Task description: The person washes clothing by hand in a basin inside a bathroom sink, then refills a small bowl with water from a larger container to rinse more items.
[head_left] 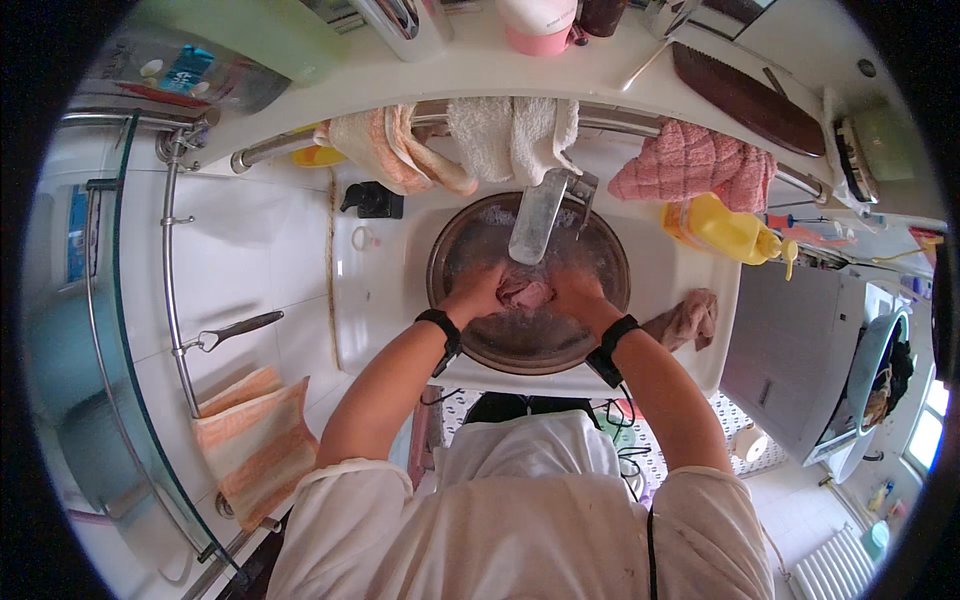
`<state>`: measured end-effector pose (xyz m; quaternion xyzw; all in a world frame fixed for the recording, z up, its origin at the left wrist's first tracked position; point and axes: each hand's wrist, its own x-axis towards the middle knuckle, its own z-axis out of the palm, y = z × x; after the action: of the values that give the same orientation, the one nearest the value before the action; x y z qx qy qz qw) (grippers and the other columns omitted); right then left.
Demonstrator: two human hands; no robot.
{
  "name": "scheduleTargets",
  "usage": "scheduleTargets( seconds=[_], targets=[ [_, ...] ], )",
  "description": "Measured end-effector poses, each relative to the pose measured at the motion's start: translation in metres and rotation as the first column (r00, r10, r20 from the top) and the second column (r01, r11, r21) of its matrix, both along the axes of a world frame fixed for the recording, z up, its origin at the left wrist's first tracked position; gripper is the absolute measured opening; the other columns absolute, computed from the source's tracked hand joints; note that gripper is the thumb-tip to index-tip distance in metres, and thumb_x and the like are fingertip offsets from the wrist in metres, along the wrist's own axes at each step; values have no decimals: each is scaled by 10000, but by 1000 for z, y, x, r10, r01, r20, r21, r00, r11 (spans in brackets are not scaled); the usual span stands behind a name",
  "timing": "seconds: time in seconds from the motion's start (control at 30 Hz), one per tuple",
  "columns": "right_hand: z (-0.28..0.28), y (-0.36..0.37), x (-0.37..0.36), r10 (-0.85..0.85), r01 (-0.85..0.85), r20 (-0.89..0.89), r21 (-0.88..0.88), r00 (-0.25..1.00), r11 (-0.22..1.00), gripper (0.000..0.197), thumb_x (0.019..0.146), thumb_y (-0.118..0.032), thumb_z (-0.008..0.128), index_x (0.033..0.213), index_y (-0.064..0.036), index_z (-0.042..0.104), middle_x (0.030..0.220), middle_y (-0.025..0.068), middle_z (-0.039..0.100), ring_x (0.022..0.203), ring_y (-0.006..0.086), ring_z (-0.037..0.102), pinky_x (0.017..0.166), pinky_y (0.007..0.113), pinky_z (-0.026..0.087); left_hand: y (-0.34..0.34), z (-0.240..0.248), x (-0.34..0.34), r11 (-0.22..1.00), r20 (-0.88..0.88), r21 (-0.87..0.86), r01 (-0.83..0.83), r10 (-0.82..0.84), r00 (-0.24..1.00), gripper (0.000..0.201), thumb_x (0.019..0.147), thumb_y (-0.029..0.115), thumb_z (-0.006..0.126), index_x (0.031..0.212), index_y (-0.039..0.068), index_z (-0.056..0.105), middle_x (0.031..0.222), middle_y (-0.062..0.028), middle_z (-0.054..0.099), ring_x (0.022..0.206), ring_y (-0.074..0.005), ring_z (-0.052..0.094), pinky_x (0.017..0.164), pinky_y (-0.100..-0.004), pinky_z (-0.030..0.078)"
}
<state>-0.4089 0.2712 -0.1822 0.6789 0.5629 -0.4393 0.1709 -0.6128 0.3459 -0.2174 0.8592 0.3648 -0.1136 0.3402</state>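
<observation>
Over a round dark metal basin (515, 357) standing in the white sink (390, 330), my left hand (478, 290) and my right hand (580, 287) come together on a bunched, wet pink cloth (526, 294). Both hands are closed on it from either side, though their fingers are partly hidden and a little blurred. The tap (538, 218) has a broad pale spout that ends just beyond the cloth. A brownish-pink crumpled cloth (692, 318) hangs on the sink's right rim, close to my right forearm.
A yellow pump bottle (720, 230) lies to the right, near a pink towel (695, 165) on the rail. White (515, 135) and orange-striped towels (385, 145) hang there too. A black dispenser (372, 200) stands at the back left. A shelf (480, 70) runs above.
</observation>
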Motion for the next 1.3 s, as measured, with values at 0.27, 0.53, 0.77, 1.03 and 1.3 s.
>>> scheduleTargets(
  seconds=[0.27, 0.53, 0.77, 1.03, 1.3],
  targets=[
    [32, -39, 19, -223, 298, -199, 570, 954, 766, 828, 620, -242, 865, 1321, -116, 443, 1253, 215, 415, 1110, 465, 483, 934, 517, 475, 12, 47, -11, 987, 212, 2, -162, 158, 964, 844, 607, 302, 898, 1252, 68, 406, 1154, -283, 530, 1045, -465, 563, 868, -498, 486],
    [37, -61, 9, -50, 161, -159, 833, 986, 529, 640, 689, -217, 816, 1223, -89, 487, 1310, 204, 401, 1143, 436, 465, 932, 520, 459, 1, 76, -28, 999, 192, -27, -47, 51, 980, 534, 741, 250, 817, 1091, 77, 453, 1063, -201, 512, 962, -420, 575, 815, -477, 504],
    [38, -56, 7, -368, 405, -178, 509, 913, 759, 701, 693, -307, 847, 1263, -112, 487, 1262, 171, 434, 1139, 400, 524, 875, 483, 522, -1, 57, -22, 976, 342, 159, -150, 88, 936, 734, 749, 301, 808, 1353, 122, 431, 1080, -218, 534, 898, -429, 630, 774, -480, 534],
    [30, -28, -1, -22, -38, 125, 460, 992, 887, 983, 772, -415, 782, 1541, -316, 178, 1407, 242, 392, 1176, 450, 535, 844, 516, 553, -1, 56, 5, 868, -43, 476, 139, -134, 990, 905, 687, 319, 843, 1451, 192, 376, 1290, -262, 486, 1054, -501, 575, 854, -563, 501],
    [-19, -21, -14, 2, -37, 111, 309, 994, 950, 749, 876, -467, 635, 1508, -298, 273, 1402, 280, 443, 1201, 481, 523, 906, 530, 531, 3, 16, 23, 979, -273, 137, 150, -108, 956, 741, 686, 171, 826, 1336, 147, 469, 1326, -240, 476, 1073, -404, 627, 853, -522, 521]
  ],
)
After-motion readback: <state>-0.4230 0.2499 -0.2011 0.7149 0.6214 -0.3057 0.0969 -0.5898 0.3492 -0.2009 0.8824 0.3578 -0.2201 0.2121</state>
